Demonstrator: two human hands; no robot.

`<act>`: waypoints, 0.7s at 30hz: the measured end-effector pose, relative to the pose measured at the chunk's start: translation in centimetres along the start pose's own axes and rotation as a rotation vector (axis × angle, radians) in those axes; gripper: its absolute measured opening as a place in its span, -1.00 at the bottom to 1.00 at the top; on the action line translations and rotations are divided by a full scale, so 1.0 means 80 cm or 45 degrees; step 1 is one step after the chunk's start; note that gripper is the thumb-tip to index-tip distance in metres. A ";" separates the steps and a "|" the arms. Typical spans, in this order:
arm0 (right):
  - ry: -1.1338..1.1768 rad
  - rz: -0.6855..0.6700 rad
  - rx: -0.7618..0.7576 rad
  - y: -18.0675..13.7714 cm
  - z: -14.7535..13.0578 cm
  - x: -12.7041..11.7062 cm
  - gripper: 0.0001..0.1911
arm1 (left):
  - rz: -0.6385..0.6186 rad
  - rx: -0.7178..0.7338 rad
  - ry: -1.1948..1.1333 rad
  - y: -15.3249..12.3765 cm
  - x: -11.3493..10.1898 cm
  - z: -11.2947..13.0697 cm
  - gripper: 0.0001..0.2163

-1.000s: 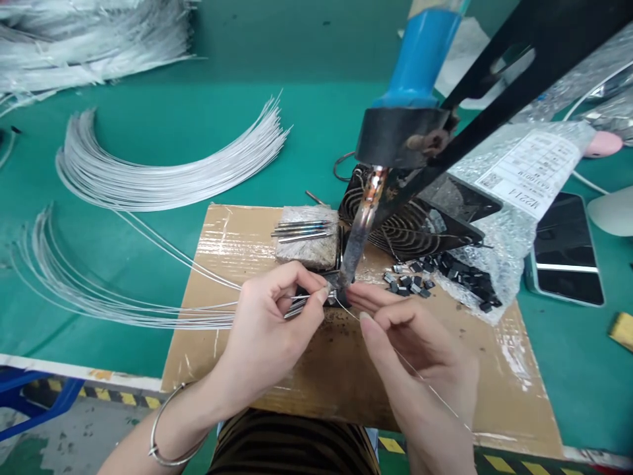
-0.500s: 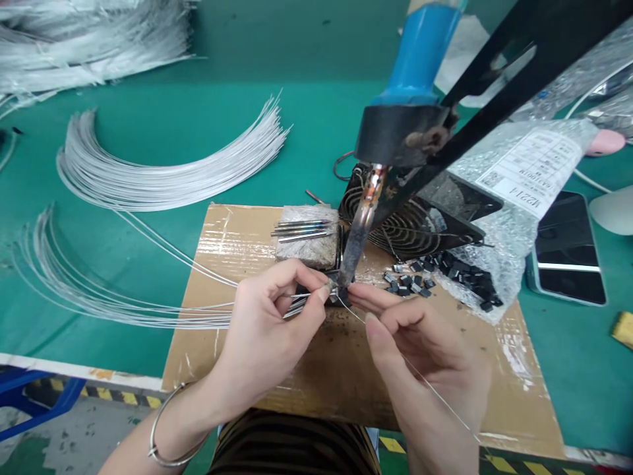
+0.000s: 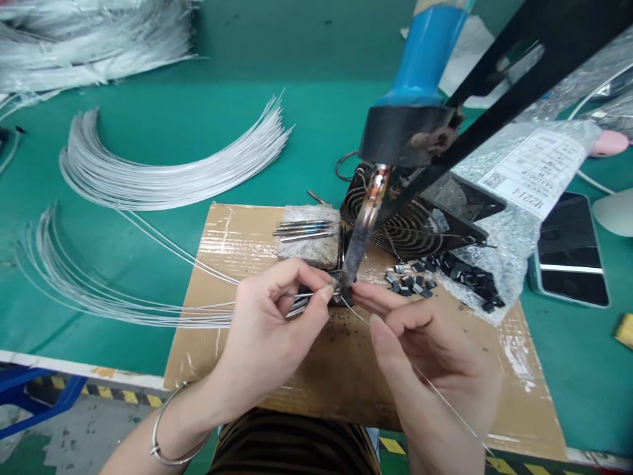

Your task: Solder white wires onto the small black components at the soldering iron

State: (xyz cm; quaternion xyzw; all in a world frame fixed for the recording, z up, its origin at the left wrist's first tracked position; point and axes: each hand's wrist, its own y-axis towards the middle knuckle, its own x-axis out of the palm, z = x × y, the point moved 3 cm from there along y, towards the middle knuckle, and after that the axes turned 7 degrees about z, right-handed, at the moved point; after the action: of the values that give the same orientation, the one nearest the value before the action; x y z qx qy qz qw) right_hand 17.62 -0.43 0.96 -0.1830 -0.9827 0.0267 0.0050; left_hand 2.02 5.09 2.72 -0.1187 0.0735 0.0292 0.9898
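Note:
At the tip of a soldering iron [image 3: 415, 59] with a blue handle, clamped in a black stand, both hands work close together. Thumb and forefinger of my left hand [image 3: 274, 336] pinch the end of a thin white wire [image 3: 304, 295] right beside the dark iron tip [image 3: 354, 257]. My right hand [image 3: 438, 363] is closed on a thin solder wire [image 3: 448, 401], which runs from the tip across the palm and down to the lower right. Its fingertips reach near a small black part [image 3: 345, 297] under the tip, mostly hidden.
A cardboard sheet [image 3: 198, 356] lies on the green table. A block with metal rods [image 3: 304, 227], a black fan [image 3: 395, 218], small black connectors [image 3: 410, 284], a bubble-wrap bag [image 3: 519, 231] and a phone [image 3: 568, 257] surround the hands. White wire bundles [image 3: 163, 181] lie left.
The whole view has shifted slightly. Both hands keep their grips at the iron tip, with hardly any movement relative to it.

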 end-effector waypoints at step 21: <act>-0.016 0.006 -0.014 -0.001 0.002 0.001 -0.81 | 0.004 0.013 0.008 -0.002 -0.002 -0.001 -0.90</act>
State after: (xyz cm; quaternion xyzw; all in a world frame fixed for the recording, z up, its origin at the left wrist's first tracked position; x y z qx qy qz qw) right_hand 17.54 -0.47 0.83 -0.1851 -0.9825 0.0223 -0.0021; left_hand 1.86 4.93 2.68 -0.1137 0.0772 0.0299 0.9901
